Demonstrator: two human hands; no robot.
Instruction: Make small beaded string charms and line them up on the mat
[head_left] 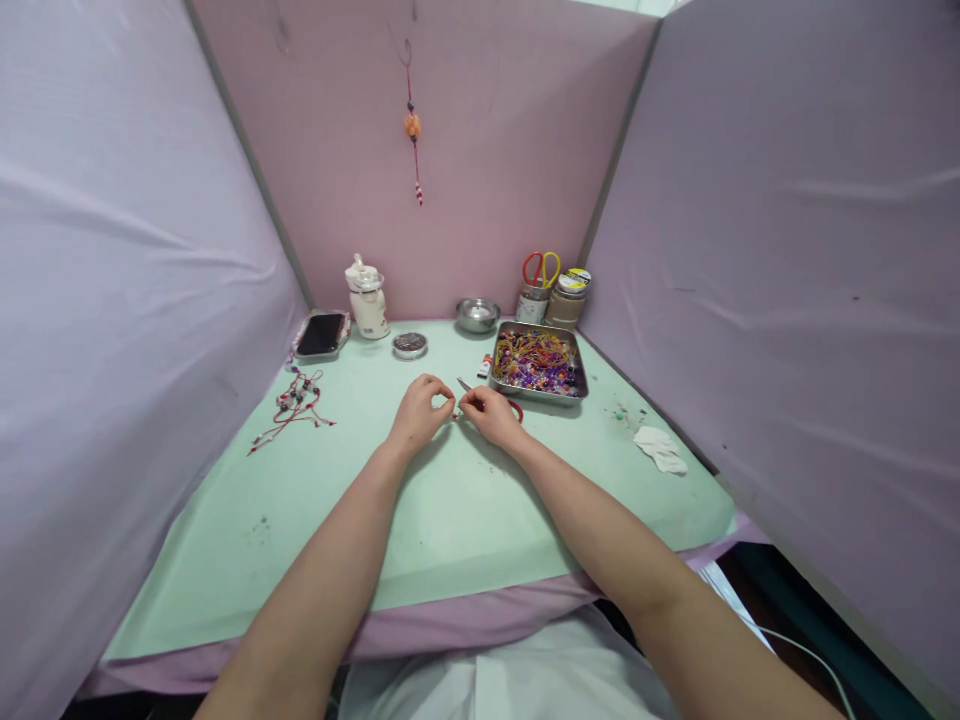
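My left hand [425, 411] and my right hand [491, 414] meet over the middle of the table, fingertips pinched close together. Between them a tiny reddish bit [454, 416] shows, perhaps a bead or cord end; it is too small to name surely. Scissors [517, 411] with a red handle lie under or behind my right hand, their blade tip poking out past its fingers. Just beyond that hand is a metal tray [538, 398] of coloured cords and beads. A small red-and-white item [484, 366] lies against the tray's left side.
Red beaded cords [296, 405] lie at left, below a phone [322, 334] in a tray. Behind stand a white bottle [370, 303], a round container [409, 346], a metal bowl [478, 317], a tin [532, 305] with scissors, and a jar [568, 300]. Crumpled tissue [660, 450] lies right.
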